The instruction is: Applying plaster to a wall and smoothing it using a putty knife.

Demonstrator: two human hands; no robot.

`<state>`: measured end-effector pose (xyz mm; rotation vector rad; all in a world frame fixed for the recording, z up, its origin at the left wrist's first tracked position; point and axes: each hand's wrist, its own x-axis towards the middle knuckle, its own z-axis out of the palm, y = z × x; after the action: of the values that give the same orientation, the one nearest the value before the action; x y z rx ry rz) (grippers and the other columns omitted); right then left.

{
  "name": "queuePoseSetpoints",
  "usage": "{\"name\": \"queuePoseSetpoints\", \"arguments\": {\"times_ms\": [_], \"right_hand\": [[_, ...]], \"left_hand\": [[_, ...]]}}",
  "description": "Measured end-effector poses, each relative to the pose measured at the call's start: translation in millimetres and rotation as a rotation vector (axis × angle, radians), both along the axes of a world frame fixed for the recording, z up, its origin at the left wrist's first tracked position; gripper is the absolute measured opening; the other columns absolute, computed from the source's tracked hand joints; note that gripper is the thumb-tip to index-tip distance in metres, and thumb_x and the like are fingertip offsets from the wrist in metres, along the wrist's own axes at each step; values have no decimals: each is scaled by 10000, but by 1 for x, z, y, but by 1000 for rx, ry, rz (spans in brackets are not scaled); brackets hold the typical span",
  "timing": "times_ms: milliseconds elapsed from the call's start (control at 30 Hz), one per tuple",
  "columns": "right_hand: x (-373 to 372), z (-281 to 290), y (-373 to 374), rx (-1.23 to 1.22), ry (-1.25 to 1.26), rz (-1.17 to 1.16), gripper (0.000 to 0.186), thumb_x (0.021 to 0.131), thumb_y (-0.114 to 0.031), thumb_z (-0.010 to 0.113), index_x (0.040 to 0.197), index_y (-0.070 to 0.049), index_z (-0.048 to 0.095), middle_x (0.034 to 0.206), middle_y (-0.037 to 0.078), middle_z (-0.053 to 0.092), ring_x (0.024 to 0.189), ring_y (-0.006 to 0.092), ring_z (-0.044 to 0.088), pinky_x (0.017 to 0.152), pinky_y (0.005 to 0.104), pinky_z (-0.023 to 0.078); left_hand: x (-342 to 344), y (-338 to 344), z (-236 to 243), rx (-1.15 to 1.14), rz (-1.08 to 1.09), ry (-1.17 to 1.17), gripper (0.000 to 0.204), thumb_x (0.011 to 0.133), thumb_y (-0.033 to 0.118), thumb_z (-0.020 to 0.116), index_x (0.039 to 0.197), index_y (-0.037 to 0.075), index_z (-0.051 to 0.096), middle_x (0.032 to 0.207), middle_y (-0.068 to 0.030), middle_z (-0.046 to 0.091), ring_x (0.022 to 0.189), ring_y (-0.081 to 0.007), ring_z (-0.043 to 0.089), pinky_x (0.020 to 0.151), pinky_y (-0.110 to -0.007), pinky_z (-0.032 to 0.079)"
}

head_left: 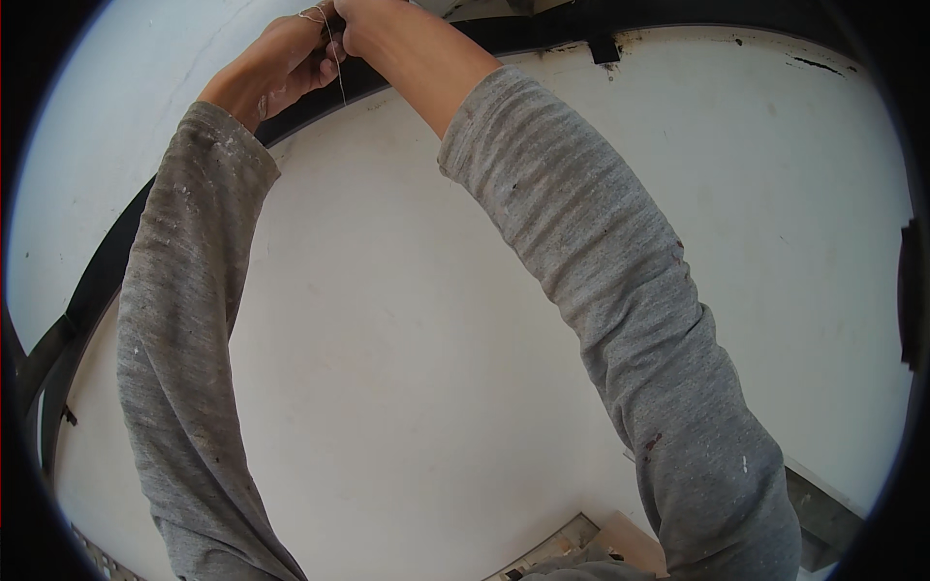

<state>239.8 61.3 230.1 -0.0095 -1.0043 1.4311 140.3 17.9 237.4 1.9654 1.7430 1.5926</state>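
At the top edge of the view both my hands meet, raised beside a dark curved bar (320,108). My left hand (302,60) is closed, its fingers curled inward. A thin pale thread (340,72) loops near its fingers, and a loose end hangs down past them. Touching or nearly touching it is my right hand (364,21); its fingers are hidden behind the wrist and cut off by the picture's edge. Both forearms wear grey sleeves with light and dark specks.
A broad white panel (407,320) spreads behind my arms, edged by the dark bar. A small black bracket (604,48) juts from the bar at the upper right. Another dark fitting (910,295) sits at the far right. A grey metal ledge (823,513) shows at lower right.
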Motion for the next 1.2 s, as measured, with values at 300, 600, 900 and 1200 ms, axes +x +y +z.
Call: {"name": "queuePoseSetpoints", "arguments": {"times_ms": [300, 600, 900, 1200], "right_hand": [[-11, 8, 57, 276, -115, 148, 380, 966, -184, 365, 1248, 68, 403, 1085, 230, 573, 861, 270, 607, 606, 402, 504], [-54, 2, 30, 97, 77, -461, 355, 938, -109, 367, 1221, 98, 429, 1057, 230, 576, 884, 269, 595, 671, 421, 495], [-21, 8, 60, 480, 4, 144, 307, 931, -102, 382, 1142, 91, 493, 970, 204, 588, 761, 251, 601, 634, 397, 489], [-26, 15, 56, 304, 331, 314, 273, 968, -169, 385, 859, 58, 491, 763, 144, 561, 559, 215, 536, 437, 360, 422]], "left_hand": [[-8, 30, 8, -18, -25, -59, 283, 1033, 242, 333, 1117, 57, 530, 763, 25, 462, 565, -21, 346, 420, -162, 254], [3, 29, -5, 141, 384, 302, 439, 980, 415, 457, 731, 64, 546, 615, 40, 418, 456, -51, 310, 382, -239, 200], [25, 9, -10, 419, 764, 649, 555, 910, 455, 533, 976, -82, 656, 956, -278, 668, 965, -416, 645, 826, -441, 495], [27, 0, 8, 298, 686, 737, 543, 919, 473, 563, 1090, -36, 648, 819, -139, 667, 744, -236, 640, 676, -346, 483]]}}
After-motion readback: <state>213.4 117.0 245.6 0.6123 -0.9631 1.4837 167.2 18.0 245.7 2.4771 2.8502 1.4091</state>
